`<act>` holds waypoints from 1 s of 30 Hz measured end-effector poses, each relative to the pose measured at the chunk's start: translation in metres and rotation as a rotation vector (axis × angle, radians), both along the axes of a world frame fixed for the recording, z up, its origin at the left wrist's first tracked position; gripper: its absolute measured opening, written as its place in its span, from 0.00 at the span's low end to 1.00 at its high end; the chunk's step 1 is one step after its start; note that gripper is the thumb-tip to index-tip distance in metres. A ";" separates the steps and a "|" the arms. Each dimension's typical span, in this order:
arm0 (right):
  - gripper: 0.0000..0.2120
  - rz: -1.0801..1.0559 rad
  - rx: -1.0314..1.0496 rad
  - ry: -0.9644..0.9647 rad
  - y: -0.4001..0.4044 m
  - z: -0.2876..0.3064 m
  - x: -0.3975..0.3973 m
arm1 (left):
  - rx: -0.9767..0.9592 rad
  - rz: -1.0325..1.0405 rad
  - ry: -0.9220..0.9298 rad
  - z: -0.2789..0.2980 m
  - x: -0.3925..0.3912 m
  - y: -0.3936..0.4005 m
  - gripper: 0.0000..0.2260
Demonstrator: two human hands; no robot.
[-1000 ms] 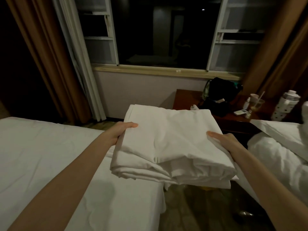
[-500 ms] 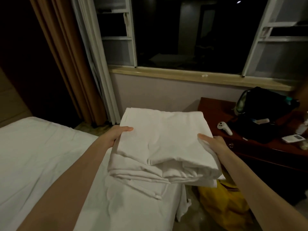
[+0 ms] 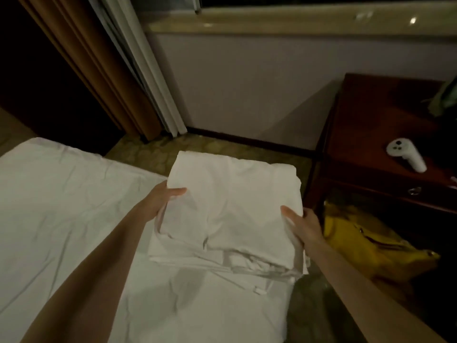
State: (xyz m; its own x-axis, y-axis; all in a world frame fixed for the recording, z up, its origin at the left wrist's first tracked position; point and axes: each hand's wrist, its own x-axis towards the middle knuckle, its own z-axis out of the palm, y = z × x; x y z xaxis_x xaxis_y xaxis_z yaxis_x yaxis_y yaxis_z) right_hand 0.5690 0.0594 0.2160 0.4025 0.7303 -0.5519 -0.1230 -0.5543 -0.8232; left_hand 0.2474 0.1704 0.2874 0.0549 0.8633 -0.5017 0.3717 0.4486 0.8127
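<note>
Left hand (image 3: 165, 201), right hand (image 3: 301, 224) grip opposite side edges of folded sheets (image 3: 232, 214). I read long axis pointing away; bed (image 3: 61, 206) lies below-left, nearer left hand.

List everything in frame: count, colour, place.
sheets: 1 folded stack, white, held over the bed's corner
bed: 1, white, lower left
brown curtain: 1, brown, upper left
white curtain: 1, white, right of the brown curtain
sill: 1, beige, top
nightstand: 1, dark red wood, right
controller: 1, white, on the nightstand
bag: 1, yellow, on the floor by the nightstand
floor: patterned, greenish, between bed and wall
left hand: 1, grips the sheets' left edge
right hand: 1, grips the sheets' right edge
</note>
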 end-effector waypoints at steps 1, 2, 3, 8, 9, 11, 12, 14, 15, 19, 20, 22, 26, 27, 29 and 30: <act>0.28 -0.022 -0.011 0.002 0.004 -0.017 -0.006 | -0.019 -0.026 0.016 -0.017 -0.003 0.012 0.21; 0.27 -0.026 -0.033 0.000 0.008 -0.037 -0.011 | -0.039 -0.045 0.034 -0.036 -0.007 0.025 0.22; 0.26 -0.023 -0.051 -0.014 0.010 -0.052 -0.018 | -0.058 -0.058 0.057 -0.052 -0.010 0.035 0.23; 0.24 -0.081 -0.175 0.001 0.024 -0.129 -0.042 | -0.139 -0.111 0.099 -0.139 -0.011 0.078 0.18; 0.25 -0.099 -0.203 0.004 0.025 -0.144 -0.048 | -0.162 -0.120 0.106 -0.154 -0.011 0.083 0.18; 0.24 -0.144 -0.242 0.005 0.023 -0.169 -0.057 | -0.199 -0.118 0.117 -0.187 -0.010 0.092 0.15; 0.24 -0.163 -0.261 0.004 0.022 -0.177 -0.059 | -0.200 -0.110 0.122 -0.201 -0.008 0.095 0.13; 0.25 -0.172 -0.325 0.011 0.009 -0.199 -0.061 | -0.254 -0.101 0.145 -0.233 -0.004 0.094 0.12; 0.25 -0.172 -0.350 0.005 0.002 -0.210 -0.060 | -0.276 -0.095 0.156 -0.248 -0.003 0.091 0.11; 0.28 -0.170 -0.425 0.041 -0.005 -0.243 -0.053 | -0.242 0.006 0.249 -0.294 -0.006 0.079 0.15; 0.28 -0.168 -0.437 0.053 -0.003 -0.248 -0.053 | -0.228 -0.019 0.278 -0.301 -0.007 0.080 0.17; 0.28 -0.154 -0.453 0.071 0.000 -0.257 -0.052 | -0.230 -0.044 0.319 -0.309 -0.006 0.085 0.14; 0.27 -0.086 -0.460 0.054 0.002 -0.259 -0.048 | -0.254 0.020 0.304 -0.306 0.005 0.096 0.08; 0.25 -0.087 -0.440 0.048 0.002 -0.256 -0.046 | -0.240 0.030 0.277 -0.304 0.005 0.098 0.08; 0.24 -0.109 -0.376 0.049 -0.003 -0.247 -0.045 | -0.188 0.027 0.241 -0.298 0.003 0.099 0.06; 0.23 -0.111 -0.351 0.055 -0.006 -0.242 -0.048 | -0.158 0.027 0.232 -0.294 0.000 0.100 0.05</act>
